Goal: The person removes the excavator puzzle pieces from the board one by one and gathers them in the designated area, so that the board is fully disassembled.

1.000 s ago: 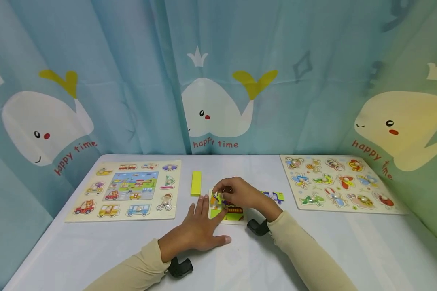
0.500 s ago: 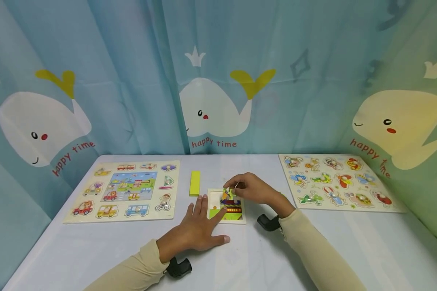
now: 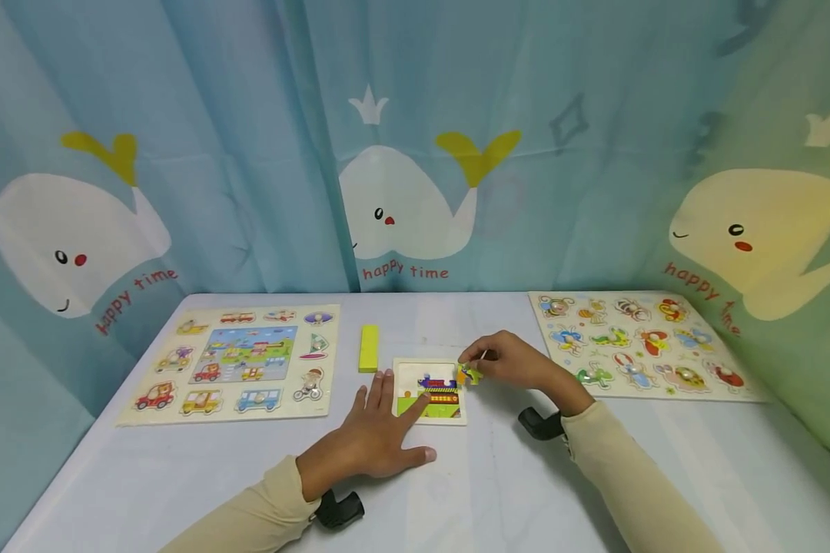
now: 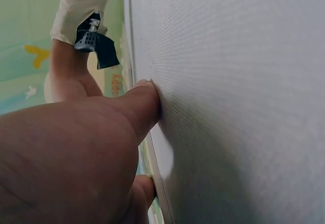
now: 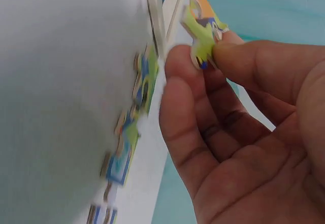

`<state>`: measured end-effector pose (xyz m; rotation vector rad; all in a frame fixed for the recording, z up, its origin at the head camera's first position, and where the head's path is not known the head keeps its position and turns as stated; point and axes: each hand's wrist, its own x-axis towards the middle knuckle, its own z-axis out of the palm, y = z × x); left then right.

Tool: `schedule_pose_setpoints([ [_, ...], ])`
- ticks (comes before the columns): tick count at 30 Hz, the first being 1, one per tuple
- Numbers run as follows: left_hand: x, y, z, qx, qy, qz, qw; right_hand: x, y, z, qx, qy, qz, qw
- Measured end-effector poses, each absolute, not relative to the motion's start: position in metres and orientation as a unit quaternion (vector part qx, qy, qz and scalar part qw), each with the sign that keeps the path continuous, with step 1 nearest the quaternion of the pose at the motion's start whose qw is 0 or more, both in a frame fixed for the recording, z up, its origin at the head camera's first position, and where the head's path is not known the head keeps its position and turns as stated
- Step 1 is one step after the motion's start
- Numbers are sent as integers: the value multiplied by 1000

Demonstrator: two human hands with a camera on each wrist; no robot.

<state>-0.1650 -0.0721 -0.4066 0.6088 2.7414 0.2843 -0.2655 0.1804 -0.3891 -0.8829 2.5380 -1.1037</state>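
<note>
Between thumb and fingertips my right hand (image 3: 508, 359) pinches a green and orange jigsaw piece (image 5: 204, 42), just beyond the right rim of a small wooden puzzle frame (image 3: 429, 360). Several pieces (image 3: 444, 401) with vehicle and grass pictures fill the frame's lower part; its upper left shows bare wood. My left hand (image 3: 376, 436) lies spread at the frame's lower left, its index fingertip over the pieces. In the left wrist view the left thumb (image 4: 144, 99) rests on the table. Loose jigsaw pieces (image 5: 146, 79) lie beside the frame in the right wrist view, mostly hidden by the right hand in the head view.
A yellow block (image 3: 369, 349) stands behind the left fingers. At the left lies a vehicle knob puzzle board (image 3: 304, 410), and at the right an insect puzzle board (image 3: 747, 394). A blue whale-print curtain (image 3: 270, 192) closes off the table's back edge.
My right hand has lifted the green and orange piece from the frame's upper part and carried it right, past the rim, baring the wood there. The left hand has stayed in place.
</note>
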Motion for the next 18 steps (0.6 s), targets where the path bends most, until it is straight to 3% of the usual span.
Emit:
schedule_pose_setpoints([
  [9, -164, -71, -407, 215, 957, 105, 161, -263, 196, -390, -284, 858, -384, 189],
  [18, -166, -72, -409, 214, 958, 104, 160, -264, 195, -393, -302, 844, -387, 215],
])
